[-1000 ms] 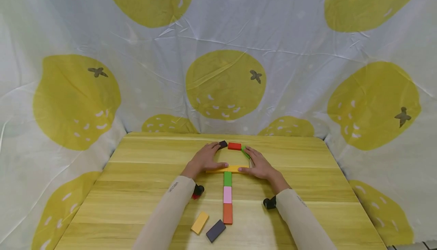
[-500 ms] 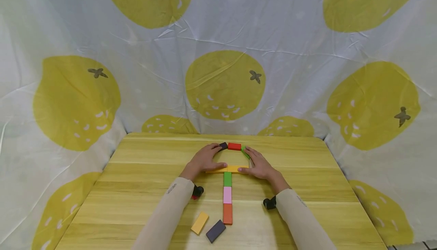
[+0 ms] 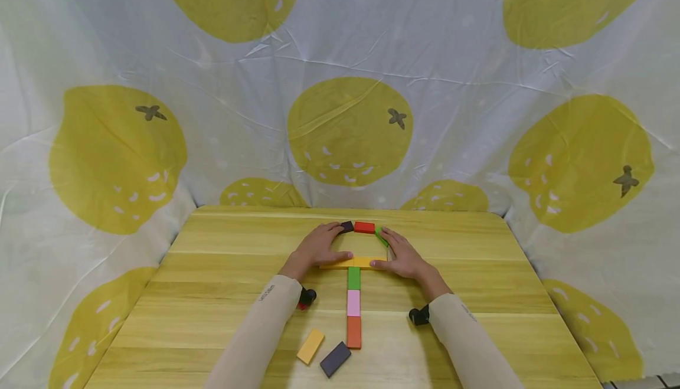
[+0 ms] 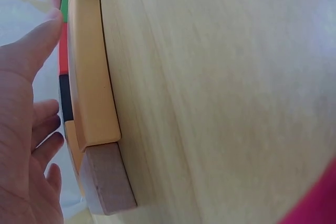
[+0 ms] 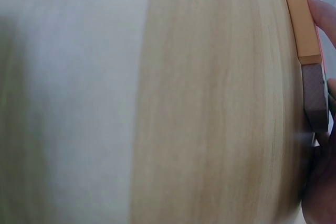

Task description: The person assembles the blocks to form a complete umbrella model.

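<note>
My left hand spans the left side of an arch of blocks. Its fingertips touch a black block, and its thumb lies over the row of yellow blocks. On the other side my right hand has its fingertips at a light green block and its thumb on the yellow row's right end. A red block tops the arch between them. In the left wrist view a brownish block abuts the yellow row; a dark brown block sits at its other end in the right wrist view.
Below the yellow row runs a straight column: a green block, a pink block and an orange-red block. A loose yellow block and a dark block lie nearby. A lemon-print cloth hangs behind the wooden table.
The small gap between the black block and the red block has closed. Both hands have stayed almost in place.
</note>
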Motion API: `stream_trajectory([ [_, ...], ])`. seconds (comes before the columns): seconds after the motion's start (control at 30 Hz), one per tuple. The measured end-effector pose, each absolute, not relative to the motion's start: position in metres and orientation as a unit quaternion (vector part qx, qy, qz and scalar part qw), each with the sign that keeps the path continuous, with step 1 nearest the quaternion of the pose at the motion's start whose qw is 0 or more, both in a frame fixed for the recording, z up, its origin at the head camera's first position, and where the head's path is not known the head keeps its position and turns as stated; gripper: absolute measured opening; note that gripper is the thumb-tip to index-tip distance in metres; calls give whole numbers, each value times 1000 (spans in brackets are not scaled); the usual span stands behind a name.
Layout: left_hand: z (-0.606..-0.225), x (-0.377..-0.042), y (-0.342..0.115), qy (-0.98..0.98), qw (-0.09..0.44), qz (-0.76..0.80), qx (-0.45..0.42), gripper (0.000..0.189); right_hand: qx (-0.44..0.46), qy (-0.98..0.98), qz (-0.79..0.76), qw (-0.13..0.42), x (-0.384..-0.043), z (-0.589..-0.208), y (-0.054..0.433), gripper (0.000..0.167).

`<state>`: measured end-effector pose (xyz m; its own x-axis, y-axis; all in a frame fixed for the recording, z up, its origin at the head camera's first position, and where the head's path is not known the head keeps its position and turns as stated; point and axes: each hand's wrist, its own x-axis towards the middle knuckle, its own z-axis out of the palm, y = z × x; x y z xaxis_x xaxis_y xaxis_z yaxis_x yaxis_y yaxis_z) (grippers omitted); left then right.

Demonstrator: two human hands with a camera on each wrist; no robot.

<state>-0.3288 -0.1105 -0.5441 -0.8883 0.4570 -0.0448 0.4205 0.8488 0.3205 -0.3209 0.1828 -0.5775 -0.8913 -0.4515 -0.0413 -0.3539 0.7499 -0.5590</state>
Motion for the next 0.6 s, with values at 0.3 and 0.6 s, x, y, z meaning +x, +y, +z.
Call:
stream_trajectory([
  [0.3, -544, -329, -110, 957, 57, 159, 236, 89, -213, 933, -278, 88, -321, -577, 183, 100],
  [0.6, -546, -329, -112, 956, 68, 163, 233, 90, -214, 929, -290, 87, -319, -576, 182, 100],
])
